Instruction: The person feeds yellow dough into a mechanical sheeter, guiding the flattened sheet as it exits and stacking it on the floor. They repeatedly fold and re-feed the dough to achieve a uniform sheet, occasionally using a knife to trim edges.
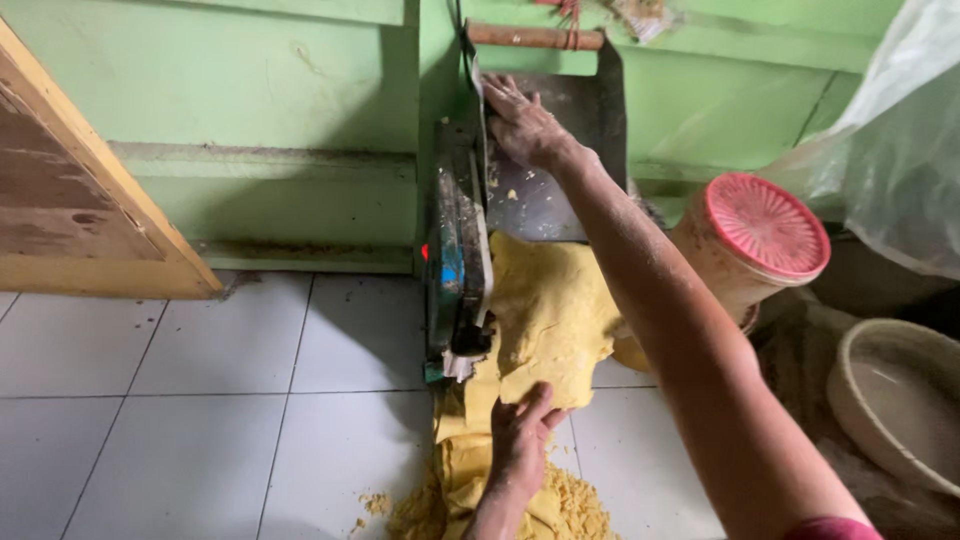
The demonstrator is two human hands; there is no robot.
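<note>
Left hand (522, 432) grip flat on yellow dough sheet (550, 310), right hand (520, 125) spread on metal chute (570, 110), pink-lidded tub (755, 240) beside

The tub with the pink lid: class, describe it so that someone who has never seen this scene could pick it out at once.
Start at the green wall and the dark metal machine standing against it, with yellow dough spilling out. Just right of the dough, past the person's outstretched right arm, a cream plastic tub lies tilted. Its round, ribbed pink lid sets it apart from the open, lidless pale bowl nearer the corner.
</note>
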